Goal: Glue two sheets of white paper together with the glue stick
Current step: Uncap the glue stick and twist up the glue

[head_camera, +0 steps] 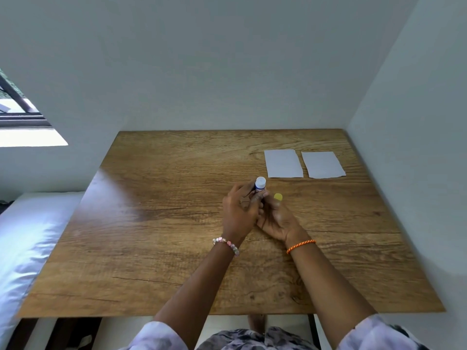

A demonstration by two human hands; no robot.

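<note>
Left hand (238,210) gripping glue stick (260,185), right hand (276,218) pinching yellow cap (278,197) (off), 2 paper sheets (283,163) beyond.

both forearms reach forward over the desk (177,223), wrists close together near its middle. the left hand (238,213) curls with knuckles up; the right hand (276,218) lies palm up, fingers pinched together.
</note>
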